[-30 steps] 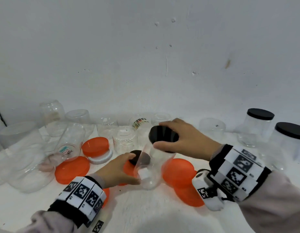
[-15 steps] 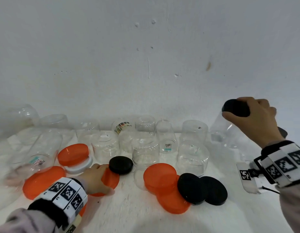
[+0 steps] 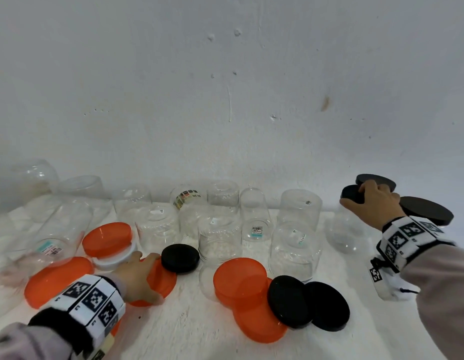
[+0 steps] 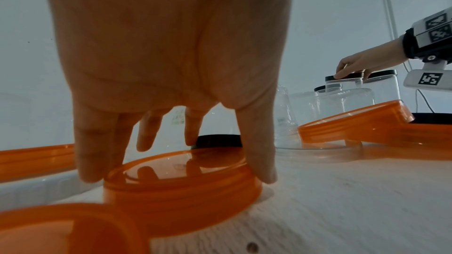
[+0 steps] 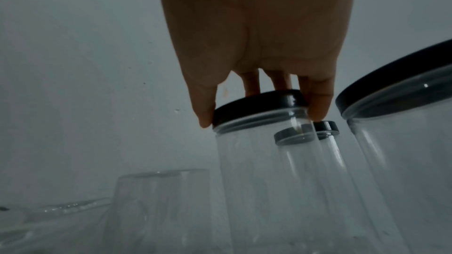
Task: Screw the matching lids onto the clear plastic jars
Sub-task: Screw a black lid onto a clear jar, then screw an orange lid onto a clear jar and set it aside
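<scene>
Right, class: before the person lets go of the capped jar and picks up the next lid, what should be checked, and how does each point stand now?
1. Black lid sits on its jar: ok.
2. Lid fully tight: cannot tell.
3. Jar resting on the table: cannot tell.
4. Right hand grips the lid: ok.
5. Left hand over an orange lid, fingertips at its rim: ok.
6. Matching open jar chosen for the orange lid: not ok.

The right hand (image 3: 373, 201), which was twisting the black lid (image 5: 259, 107) on the clear jar (image 5: 269, 181) in the middle, now holds that jar by its lid far right, beside two other lidded jars (image 5: 403, 142).
</scene>
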The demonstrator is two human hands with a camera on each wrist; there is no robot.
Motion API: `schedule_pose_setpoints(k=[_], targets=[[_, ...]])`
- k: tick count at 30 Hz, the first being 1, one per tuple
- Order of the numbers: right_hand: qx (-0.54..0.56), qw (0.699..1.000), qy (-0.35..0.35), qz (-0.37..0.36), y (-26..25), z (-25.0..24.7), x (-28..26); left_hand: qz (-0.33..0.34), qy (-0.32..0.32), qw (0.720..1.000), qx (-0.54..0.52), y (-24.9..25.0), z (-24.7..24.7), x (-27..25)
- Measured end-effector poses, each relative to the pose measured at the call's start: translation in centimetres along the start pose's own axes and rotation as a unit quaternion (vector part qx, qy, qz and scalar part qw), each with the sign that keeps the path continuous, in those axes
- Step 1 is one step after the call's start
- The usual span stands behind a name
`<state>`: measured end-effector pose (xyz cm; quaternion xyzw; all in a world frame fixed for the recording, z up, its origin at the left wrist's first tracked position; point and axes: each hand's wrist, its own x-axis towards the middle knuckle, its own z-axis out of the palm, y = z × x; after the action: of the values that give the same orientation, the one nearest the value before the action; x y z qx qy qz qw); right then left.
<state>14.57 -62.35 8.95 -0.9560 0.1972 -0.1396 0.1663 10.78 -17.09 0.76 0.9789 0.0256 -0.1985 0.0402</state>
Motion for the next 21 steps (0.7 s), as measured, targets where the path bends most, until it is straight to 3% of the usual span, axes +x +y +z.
schedule_pose_setpoints(k=[6, 9, 13, 15, 18, 21], targets=[[-0.092, 0.994, -0.052, -0.024, -0.2, -0.2, 1.0, -0.014, 0.009, 1.0, -0.01, 0.1, -0.7, -0.5], [-0.163, 0.985, -0.039, -0.036, -0.9, -0.1, 0.2, -0.016, 0.019, 0.999, -0.031, 0.2, -1.2, -1.0], [-0.164, 0.973, 0.023, -0.16, -3.4, 1.1, -2.4, -0.019, 0.033, 0.998, -0.054, 0.3, -1.6, -1.5], [-0.14, 0.971, -0.035, -0.189, -4.8, 2.3, -3.7, -0.02, 0.039, 0.997, -0.061, 0.4, -1.7, -1.7], [-0.107, 0.965, -0.176, -0.162, -6.2, 4.3, -5.2, -0.022, 0.045, 0.996, -0.069, 0.4, -1.7, -2.1], [-0.105, 0.953, -0.237, -0.158, -6.7, 5.5, -5.8, -0.024, 0.048, 0.995, -0.079, 0.3, -1.4, -2.5]])
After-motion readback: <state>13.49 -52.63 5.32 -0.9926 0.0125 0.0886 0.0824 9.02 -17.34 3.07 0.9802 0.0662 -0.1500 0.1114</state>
